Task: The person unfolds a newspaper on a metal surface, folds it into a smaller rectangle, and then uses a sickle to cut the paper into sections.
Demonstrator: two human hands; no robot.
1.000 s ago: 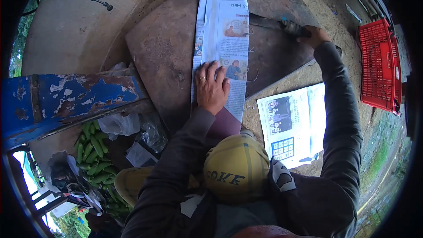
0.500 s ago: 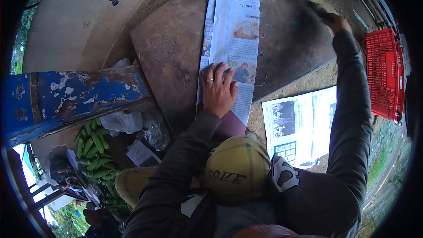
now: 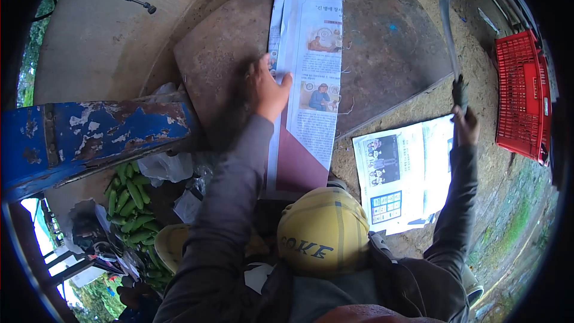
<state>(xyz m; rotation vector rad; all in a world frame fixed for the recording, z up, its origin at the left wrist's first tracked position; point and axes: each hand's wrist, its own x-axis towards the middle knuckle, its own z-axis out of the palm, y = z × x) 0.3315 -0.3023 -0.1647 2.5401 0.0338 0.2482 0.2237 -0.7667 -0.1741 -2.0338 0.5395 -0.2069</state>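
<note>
A folded newspaper (image 3: 311, 54) lies lengthwise on a rusty metal plate (image 3: 221, 54). My left hand (image 3: 266, 87) rests at the paper's left edge, blurred, with its fingers apart. My right hand (image 3: 465, 122) is off to the right above the ground, gripping the handle of a long knife (image 3: 449, 36) whose blade points up and away. A second open newspaper (image 3: 400, 170) lies on the ground under my right arm. My yellow helmet (image 3: 323, 230) fills the lower middle.
A red plastic crate (image 3: 517, 93) stands at the right. A blue, peeling metal beam (image 3: 89, 137) lies at the left, with a heap of green bananas (image 3: 128, 203) and plastic bags (image 3: 164, 167) below it. Bare concrete lies beyond the plate.
My left hand has slid from the middle of the newspaper to its left edge. My right hand has swung the knife from the far side of the plate back toward me, blade now upright.
</note>
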